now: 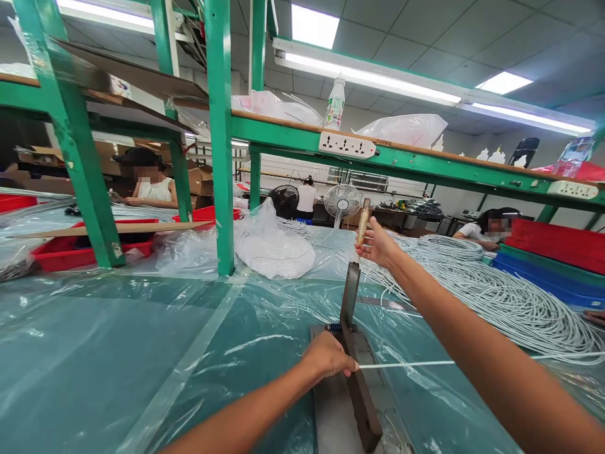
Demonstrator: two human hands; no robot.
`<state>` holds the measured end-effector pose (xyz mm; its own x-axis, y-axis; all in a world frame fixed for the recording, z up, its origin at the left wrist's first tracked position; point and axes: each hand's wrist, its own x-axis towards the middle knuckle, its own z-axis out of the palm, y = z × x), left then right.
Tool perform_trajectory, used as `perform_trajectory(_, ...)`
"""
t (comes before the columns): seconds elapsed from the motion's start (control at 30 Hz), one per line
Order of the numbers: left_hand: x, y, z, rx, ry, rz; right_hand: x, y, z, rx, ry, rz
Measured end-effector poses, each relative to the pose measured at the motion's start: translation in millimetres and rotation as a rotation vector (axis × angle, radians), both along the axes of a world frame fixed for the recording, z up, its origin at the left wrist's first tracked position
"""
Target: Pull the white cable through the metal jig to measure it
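Note:
My left hand (329,356) pinches the end of a thin white cable (409,364) at the bar of a metal lever cutter (363,407). The cable runs off to the right, passing behind my right forearm. My right hand (377,244) is closed around the worn handle (363,222) of the cutter's lever, which stands raised nearly upright. A dark spring (333,328) shows at the lever's foot, beside the flat metal base (329,413). The fingertips of my left hand are partly hidden at the bar.
Coils of white cable (510,296) lie on the right, with stacked red and blue trays (553,252) beyond. A green post (220,139) and shelf carrying a power strip (347,145) stand ahead. A plastic bag (274,249) and red tray (70,255) lie left. Other people sit farther back.

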<state>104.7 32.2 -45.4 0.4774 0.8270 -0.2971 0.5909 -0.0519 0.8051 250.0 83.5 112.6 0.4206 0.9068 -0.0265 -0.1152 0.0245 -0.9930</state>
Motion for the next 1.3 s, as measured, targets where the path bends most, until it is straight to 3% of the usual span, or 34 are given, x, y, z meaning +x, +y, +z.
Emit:
perform_trajectory(0.17, 2.2, -0.3, -3.6, 0.024, 0.003, 0.004, -2.1, -80.8, 4.5, 0.053, 0.107, 0.065)
perform_trajectory(0.33, 2.4, -1.0, -5.4, 0.070, 0.001, -0.006, -13.7, -164.2, -20.2, -0.005, 0.137, 0.056)
perform_trajectory(0.53, 3.0, -0.1, -6.4, 0.115, -0.001, -0.021, -31.1, -226.3, -52.1, -0.327, 0.215, -0.041)
perform_trajectory(0.63, 3.3, -1.0, -4.4, 0.111, 0.006, -0.022, -41.7, -237.2, -58.9, -0.480, 0.159, -0.022)
perform_trajectory(0.73, 2.8, -3.3, -1.2, 0.102, 0.012, -0.017, -48.3, -239.2, -65.5, -0.554, 0.111, 0.090)
perform_trajectory(0.83, 2.3, -5.5, 1.0, 0.106, 0.018, -0.012, -50.4, -239.0, -74.4, -0.510, 0.090, 0.173)
perform_trajectory(1.17, 4.5, -5.1, -3.1, 0.120, 0.010, -0.005, -40.7, -241.4, -104.4, -0.421, -0.052, 0.242)
perform_trajectory(1.3, 5.1, -4.5, -4.2, 0.111, 0.007, -0.004, -38.8, -239.3, -106.5, -0.438, -0.102, 0.243)
